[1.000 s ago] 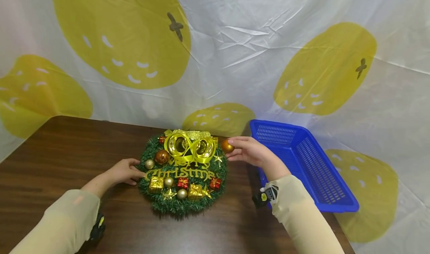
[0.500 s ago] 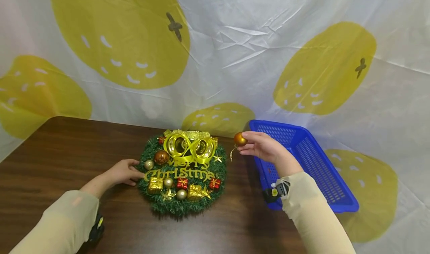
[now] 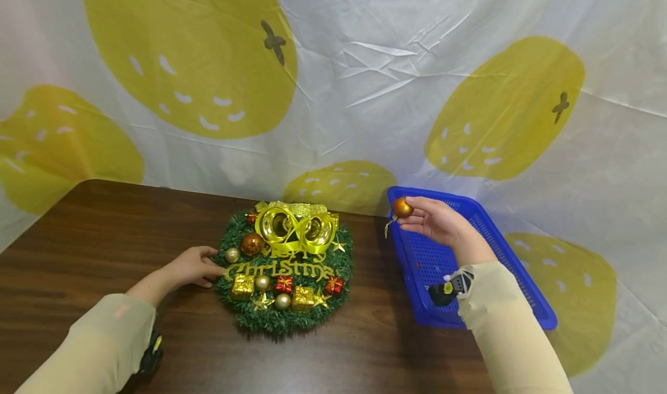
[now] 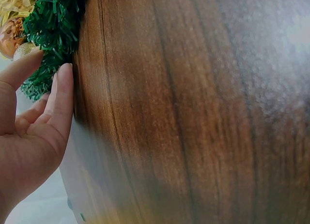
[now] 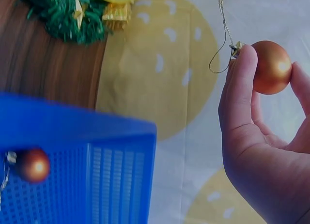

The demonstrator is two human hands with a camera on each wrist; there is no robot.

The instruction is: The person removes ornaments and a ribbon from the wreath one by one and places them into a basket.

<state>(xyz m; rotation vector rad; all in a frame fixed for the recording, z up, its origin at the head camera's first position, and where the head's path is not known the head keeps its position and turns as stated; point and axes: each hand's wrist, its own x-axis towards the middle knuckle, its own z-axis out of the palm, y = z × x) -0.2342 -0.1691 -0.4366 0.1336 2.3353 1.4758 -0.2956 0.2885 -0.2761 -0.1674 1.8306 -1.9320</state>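
An orange bauble (image 3: 402,207) with a gold hanging loop is pinched by the fingertips of my right hand (image 3: 438,223), above the near-left part of the blue basket (image 3: 513,267). In the right wrist view, thumb and fingers bracket the bauble (image 5: 271,67), and its loop dangles beside them. A green Christmas wreath (image 3: 281,324) with bells, gift boxes, stars and baubles lies on the table. At its left edge rests my left hand (image 3: 193,267), its relaxed fingers touching the greenery. In the left wrist view, the thumb reaches beside a small gold ball (image 4: 23,51).
A coppery bauble (image 5: 34,165) lies inside the basket. The dark wooden table (image 3: 120,226) backs onto a pale curtain (image 3: 354,105) printed with yellow fruit. The basket stands at the table's right side, close to the curtain.
My right hand has carried the orange bauble rightward from the wreath's upper right edge to over the basket. The left hand has stayed at the wreath.
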